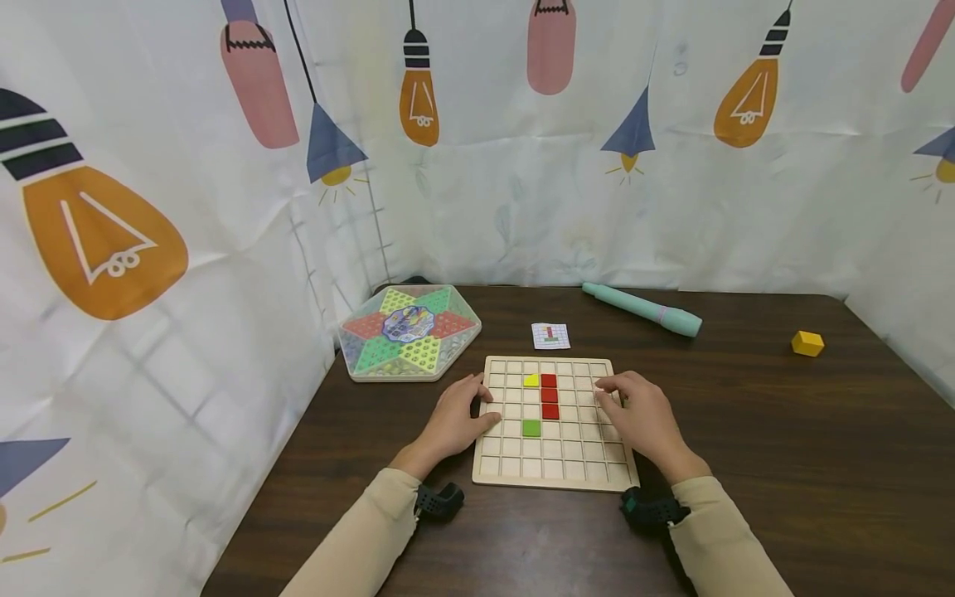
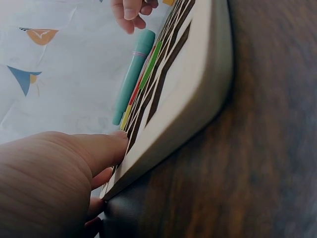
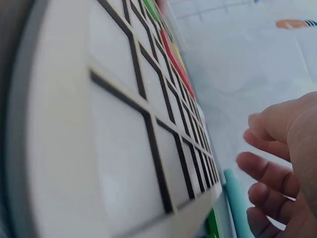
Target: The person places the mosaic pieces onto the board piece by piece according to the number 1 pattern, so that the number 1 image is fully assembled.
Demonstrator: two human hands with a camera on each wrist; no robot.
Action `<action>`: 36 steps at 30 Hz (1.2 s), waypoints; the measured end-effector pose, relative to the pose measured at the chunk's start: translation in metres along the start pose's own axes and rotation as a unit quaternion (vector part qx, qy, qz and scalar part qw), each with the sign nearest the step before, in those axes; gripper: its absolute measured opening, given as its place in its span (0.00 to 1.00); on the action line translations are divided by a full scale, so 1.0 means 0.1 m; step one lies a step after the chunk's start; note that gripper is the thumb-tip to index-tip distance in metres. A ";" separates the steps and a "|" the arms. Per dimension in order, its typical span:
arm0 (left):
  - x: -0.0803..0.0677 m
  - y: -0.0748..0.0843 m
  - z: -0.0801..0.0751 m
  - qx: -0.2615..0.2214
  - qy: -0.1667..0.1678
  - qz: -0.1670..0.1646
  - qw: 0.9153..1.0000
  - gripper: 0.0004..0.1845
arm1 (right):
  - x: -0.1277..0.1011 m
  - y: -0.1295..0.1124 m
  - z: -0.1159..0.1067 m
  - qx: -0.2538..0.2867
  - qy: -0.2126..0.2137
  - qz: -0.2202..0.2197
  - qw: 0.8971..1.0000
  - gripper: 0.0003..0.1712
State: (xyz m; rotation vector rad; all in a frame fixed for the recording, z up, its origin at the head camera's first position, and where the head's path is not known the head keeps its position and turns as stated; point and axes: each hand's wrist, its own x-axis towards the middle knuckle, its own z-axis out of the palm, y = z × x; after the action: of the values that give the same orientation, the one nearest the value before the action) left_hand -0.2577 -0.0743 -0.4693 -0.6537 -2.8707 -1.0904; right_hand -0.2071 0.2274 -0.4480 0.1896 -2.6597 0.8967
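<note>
A: Item one?
B: Wooden grid board (image 1: 555,464), near centre of the table (image 1: 783,464). It holds three red tiles (image 1: 550,395) in a column, a yellow tile (image 1: 530,380) to their left, and a green tile (image 1: 531,428) nearer.

A: Hands?
B: Left hand (image 1: 455,419) rests on the board's left edge, fingers relaxed, holding nothing. Right hand (image 1: 642,414) lies over the right side, fingers loosely bent, empty.

A: Surroundings?
B: Pattern card (image 1: 550,335) just beyond; hexagonal game box (image 1: 409,330) far left; teal pen (image 1: 642,309) far; yellow block (image 1: 808,342) far right.

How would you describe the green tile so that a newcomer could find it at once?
Start at the wooden grid board between the two hands on the dark table. A column of red tiles stands near its middle; the green tile lies just below and left of it, the only green square piece on the board.
</note>
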 end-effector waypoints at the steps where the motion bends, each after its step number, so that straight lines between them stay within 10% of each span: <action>1: 0.00 0.00 0.00 0.000 0.000 0.000 1.000 0.10 | 0.00 0.02 -0.02 0.000 0.000 0.005 1.000 0.13; 11: 0.00 0.00 0.00 -0.002 -0.002 0.001 1.000 0.11 | 0.00 0.11 -0.13 -0.013 0.017 0.049 0.999 0.15; 36: 0.00 0.00 0.00 0.001 -0.005 -0.010 1.000 0.10 | -0.04 0.23 -0.24 -0.064 -0.099 0.130 0.984 0.25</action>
State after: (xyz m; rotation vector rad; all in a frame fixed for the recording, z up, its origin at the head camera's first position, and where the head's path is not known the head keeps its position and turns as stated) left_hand -0.2576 -0.0742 -0.4692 -0.6331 -2.8923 -1.0886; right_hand -0.2020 0.2608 -0.4445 -0.1066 -2.9665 0.8142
